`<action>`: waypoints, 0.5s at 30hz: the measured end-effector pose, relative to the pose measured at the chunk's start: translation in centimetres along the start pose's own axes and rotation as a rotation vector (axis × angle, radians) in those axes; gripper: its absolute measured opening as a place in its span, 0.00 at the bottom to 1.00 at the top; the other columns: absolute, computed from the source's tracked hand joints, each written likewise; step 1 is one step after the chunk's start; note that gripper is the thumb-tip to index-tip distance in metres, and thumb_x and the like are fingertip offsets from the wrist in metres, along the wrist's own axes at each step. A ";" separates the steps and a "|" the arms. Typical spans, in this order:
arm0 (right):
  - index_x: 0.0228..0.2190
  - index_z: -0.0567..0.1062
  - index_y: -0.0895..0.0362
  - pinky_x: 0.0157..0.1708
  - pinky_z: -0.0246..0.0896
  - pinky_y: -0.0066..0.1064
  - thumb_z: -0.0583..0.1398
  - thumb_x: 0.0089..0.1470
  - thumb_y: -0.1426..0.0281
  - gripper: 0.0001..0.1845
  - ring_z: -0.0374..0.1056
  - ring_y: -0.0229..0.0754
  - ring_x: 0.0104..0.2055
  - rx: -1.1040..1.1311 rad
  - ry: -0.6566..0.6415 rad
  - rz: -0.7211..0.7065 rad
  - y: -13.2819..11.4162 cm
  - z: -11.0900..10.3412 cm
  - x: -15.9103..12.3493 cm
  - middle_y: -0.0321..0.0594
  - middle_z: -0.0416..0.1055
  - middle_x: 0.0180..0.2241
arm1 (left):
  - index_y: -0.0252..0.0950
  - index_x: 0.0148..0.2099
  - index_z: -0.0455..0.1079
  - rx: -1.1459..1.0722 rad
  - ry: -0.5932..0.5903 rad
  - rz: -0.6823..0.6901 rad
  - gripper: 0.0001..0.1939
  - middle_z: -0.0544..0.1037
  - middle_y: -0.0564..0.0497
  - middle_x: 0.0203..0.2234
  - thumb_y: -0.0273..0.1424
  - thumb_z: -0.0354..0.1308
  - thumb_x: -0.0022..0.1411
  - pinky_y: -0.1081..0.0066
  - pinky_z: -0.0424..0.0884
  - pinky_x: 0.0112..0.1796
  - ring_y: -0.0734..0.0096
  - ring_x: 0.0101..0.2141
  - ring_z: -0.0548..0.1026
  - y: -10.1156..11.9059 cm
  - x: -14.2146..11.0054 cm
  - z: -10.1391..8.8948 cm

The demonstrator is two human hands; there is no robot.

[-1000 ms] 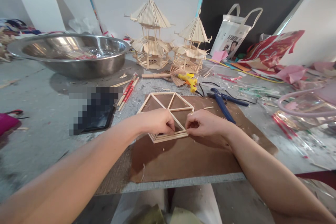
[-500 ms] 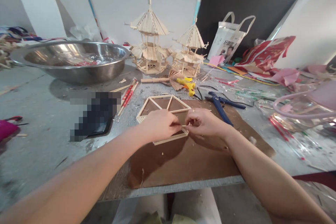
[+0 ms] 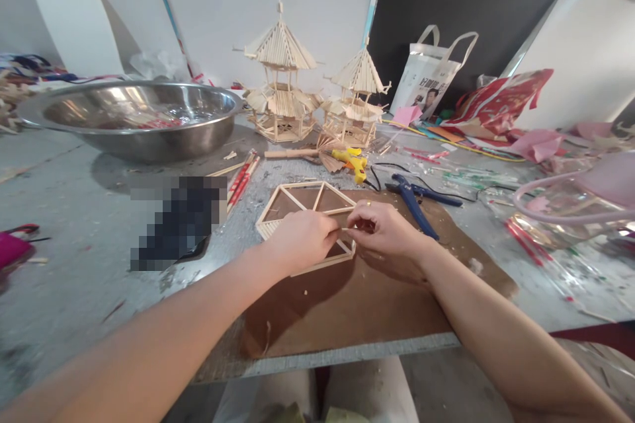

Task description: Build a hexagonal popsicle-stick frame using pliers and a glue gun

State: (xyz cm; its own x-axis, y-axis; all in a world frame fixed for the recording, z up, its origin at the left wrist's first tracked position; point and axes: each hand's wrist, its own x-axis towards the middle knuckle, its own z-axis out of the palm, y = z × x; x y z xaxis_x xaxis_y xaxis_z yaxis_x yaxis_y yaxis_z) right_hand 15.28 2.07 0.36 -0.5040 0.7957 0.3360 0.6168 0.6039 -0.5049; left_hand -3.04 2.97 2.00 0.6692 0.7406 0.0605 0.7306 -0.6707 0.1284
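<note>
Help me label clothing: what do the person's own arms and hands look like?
The left forearm and right forearm are bare: no sleeve, watch or bracelet shows. The left hand and right hand are ungloved. The right hand wears a gold-coloured ring; none shows on the left.

The hexagonal frame [image 3: 318,197] is bare, pale wood, smooth and matt, and the two model pagodas [image 3: 285,106] share that dry, unvarnished look. Beneath the frame, the brown sheet [image 3: 377,317] is smooth and dull; whether paper or board is unclear. The grey worktop [image 3: 114,330] looks matt, scuffed and stained. The basin [image 3: 163,142] is polished metal with bright reflections. The glue gun [image 3: 354,164] has a yellow plastic body, the red bag [image 3: 501,106] looks like glossy, crinkled film, and the pink sheet [image 3: 407,115] resembles matt paper.
</note>
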 end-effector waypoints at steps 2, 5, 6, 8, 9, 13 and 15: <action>0.30 0.70 0.57 0.23 0.52 0.23 0.58 0.45 0.69 0.07 0.58 0.31 0.24 0.039 0.028 0.062 0.1 -0.3 0.1 0.35 0.65 0.26 | 0.37 0.33 0.73 -0.006 0.007 -0.035 0.18 0.77 0.45 0.28 0.36 0.42 0.60 0.69 0.64 0.29 0.63 0.30 0.74 -0.2 0.1 0.0; 0.32 0.70 0.58 0.23 0.53 0.23 0.58 0.44 0.70 0.09 0.58 0.31 0.23 0.066 0.137 0.178 0.4 -0.7 0.2 0.34 0.65 0.25 | 0.37 0.33 0.73 -0.026 0.036 -0.086 0.18 0.77 0.46 0.26 0.36 0.42 0.59 0.71 0.62 0.28 0.65 0.28 0.73 -0.6 0.2 -0.1; 0.30 0.70 0.58 0.23 0.53 0.24 0.57 0.44 0.70 0.08 0.58 0.31 0.23 0.076 0.163 0.207 0.5 -0.8 0.2 0.34 0.65 0.24 | 0.37 0.32 0.73 -0.043 0.042 -0.096 0.18 0.76 0.46 0.25 0.36 0.42 0.59 0.71 0.61 0.27 0.66 0.27 0.72 -0.8 0.3 -0.1; 0.28 0.70 0.58 0.23 0.53 0.24 0.56 0.45 0.71 0.05 0.57 0.31 0.22 0.118 0.161 0.244 0.9 -0.9 0.3 0.33 0.65 0.22 | 0.36 0.31 0.73 -0.090 0.051 -0.118 0.18 0.76 0.47 0.23 0.36 0.43 0.59 0.72 0.60 0.26 0.69 0.26 0.71 -1.2 0.4 -0.1; 0.27 0.71 0.58 0.23 0.53 0.24 0.55 0.45 0.71 0.06 0.57 0.31 0.22 0.147 0.143 0.257 1.0 -0.9 0.2 0.33 0.66 0.22 | 0.36 0.31 0.73 -0.120 0.053 -0.130 0.18 0.75 0.48 0.22 0.36 0.43 0.58 0.73 0.59 0.26 0.70 0.25 0.70 -1.3 0.5 -0.2; 0.31 0.70 0.57 0.22 0.53 0.24 0.53 0.46 0.69 0.09 0.57 0.30 0.21 0.321 0.251 0.333 1.4 -0.9 0.3 0.34 0.67 0.25 | 0.34 0.29 0.74 -0.224 0.097 -0.173 0.19 0.71 0.50 0.17 0.38 0.44 0.57 0.75 0.55 0.23 0.75 0.20 0.65 -2.0 0.6 -0.3; 0.31 0.69 0.58 0.19 0.52 0.24 0.51 0.48 0.67 0.10 0.56 0.29 0.18 0.433 0.391 0.378 1.4 -0.9 0.4 0.34 0.66 0.26 | 0.33 0.29 0.73 -0.263 0.137 -0.184 0.19 0.68 0.52 0.15 0.38 0.45 0.57 0.75 0.54 0.23 0.76 0.19 0.62 -2.3 0.7 -0.4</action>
State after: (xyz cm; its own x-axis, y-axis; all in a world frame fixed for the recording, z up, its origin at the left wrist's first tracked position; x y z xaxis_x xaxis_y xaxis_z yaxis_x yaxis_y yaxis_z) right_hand 16.49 3.32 0.53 0.0025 0.9554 0.2953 0.3696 0.2736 -0.8880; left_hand -4.35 5.05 2.14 0.4919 0.8590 0.1421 0.7657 -0.5045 0.3990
